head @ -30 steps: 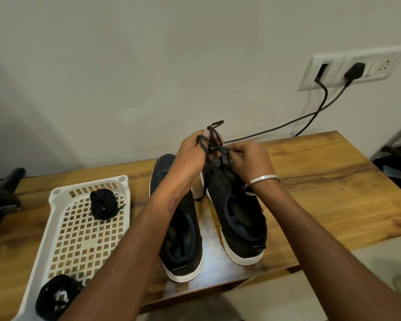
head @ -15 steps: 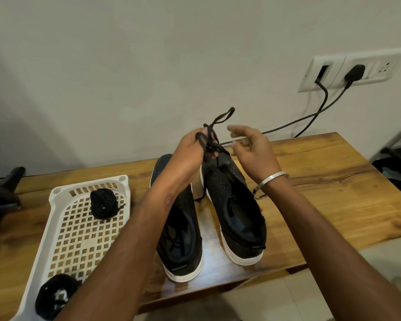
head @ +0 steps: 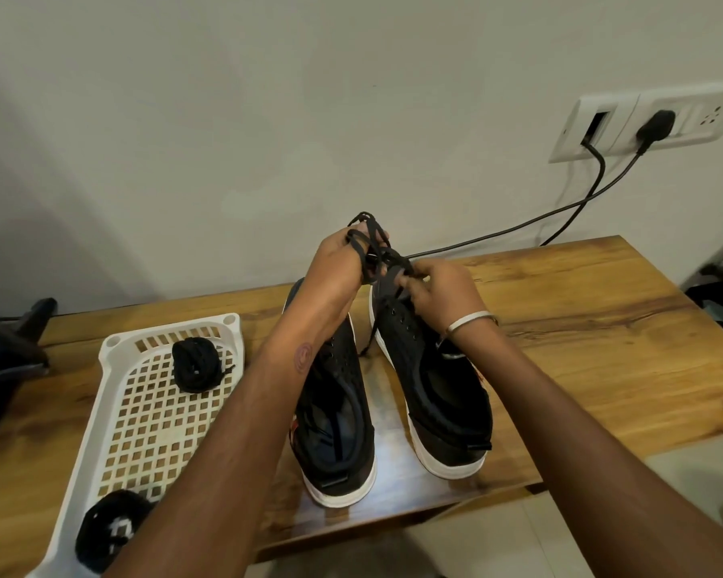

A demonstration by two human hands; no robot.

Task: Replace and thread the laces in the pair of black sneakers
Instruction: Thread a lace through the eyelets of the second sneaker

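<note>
Lace (head: pixel 370 248) wraps gripping left hand (head: pixel 337 264); right hand (head: pixel 443 289) pinches it at sneaker (head: pixel 426 369).

No readable text; white marks on bundle (head: pixel 113 529) in basket (head: pixel 113 394), possibly lettering.

bare table (head: pixel 602 327) right of sneakers (head: pixel 435 394), basket (head: pixel 113 369) blocking left, cables (head: pixel 518 227) behind

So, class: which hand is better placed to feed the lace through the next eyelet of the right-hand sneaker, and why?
Right. The right hand pinches the lace at the sneaker toe eyelets; the left hand is wrapped in slack.
</note>
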